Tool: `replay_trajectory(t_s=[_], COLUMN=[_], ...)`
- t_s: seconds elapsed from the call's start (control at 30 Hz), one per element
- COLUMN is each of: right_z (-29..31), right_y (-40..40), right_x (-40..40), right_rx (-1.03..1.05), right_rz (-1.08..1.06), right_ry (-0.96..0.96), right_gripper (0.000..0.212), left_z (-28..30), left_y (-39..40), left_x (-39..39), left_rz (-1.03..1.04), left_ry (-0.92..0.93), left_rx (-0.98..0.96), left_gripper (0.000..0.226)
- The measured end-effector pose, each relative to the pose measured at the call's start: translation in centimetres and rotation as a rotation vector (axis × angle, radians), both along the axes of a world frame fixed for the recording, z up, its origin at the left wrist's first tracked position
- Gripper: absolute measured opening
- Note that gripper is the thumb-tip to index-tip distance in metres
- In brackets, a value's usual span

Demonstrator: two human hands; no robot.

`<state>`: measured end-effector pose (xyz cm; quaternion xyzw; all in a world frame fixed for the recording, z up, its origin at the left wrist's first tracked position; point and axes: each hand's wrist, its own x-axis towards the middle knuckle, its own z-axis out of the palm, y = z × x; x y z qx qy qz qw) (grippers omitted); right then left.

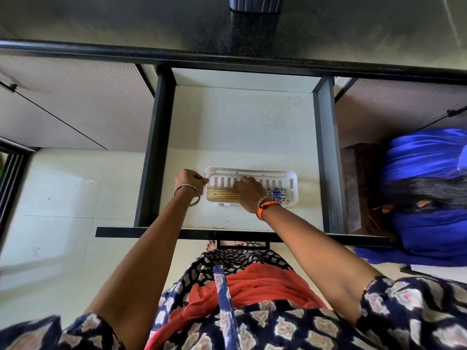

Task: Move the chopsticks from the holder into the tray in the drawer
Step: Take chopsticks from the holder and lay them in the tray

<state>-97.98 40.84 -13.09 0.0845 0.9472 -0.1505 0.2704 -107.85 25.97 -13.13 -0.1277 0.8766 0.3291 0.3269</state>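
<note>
chopsticks lie flat in tray in drawer; right hand fingers spread on them; left hand curled, pinching tray rim; risk, my read: light tray slides, sticks skew.

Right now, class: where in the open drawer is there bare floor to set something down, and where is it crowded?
Bare: the wide stretch of drawer floor between the tray's far rim and the drawer's back wall, and narrower strips either side of the tray. Crowded: the tray itself, where the chopsticks lie, the right hand rests over them and the left hand touches the left rim.
</note>
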Motion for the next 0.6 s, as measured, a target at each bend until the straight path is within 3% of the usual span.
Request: replay_trajectory(t_s=[0.3,0.43,0.6], right_z=[0.7,3.3,10.3], right_y=[0.4,0.8,3.7], right_x=[-0.3,-1.0,-6.0], right_rx=[0.0,-0.021,-0.029], right_rz=[0.018,0.006,-0.138], right_ry=[0.03,0.251,0.619], right_gripper=[0.045,0.04,0.032], left_z=[0.0,1.9,8.2], left_y=[0.1,0.8,4.3], left_x=[-0.2,-1.4,-6.6], left_rz=[0.009,-0.017,0.023], left_ry=[-0.025,0.012,0.227], left_rx=[0.042,0.11,0.259], left_gripper=[0.018,0.007,0.013])
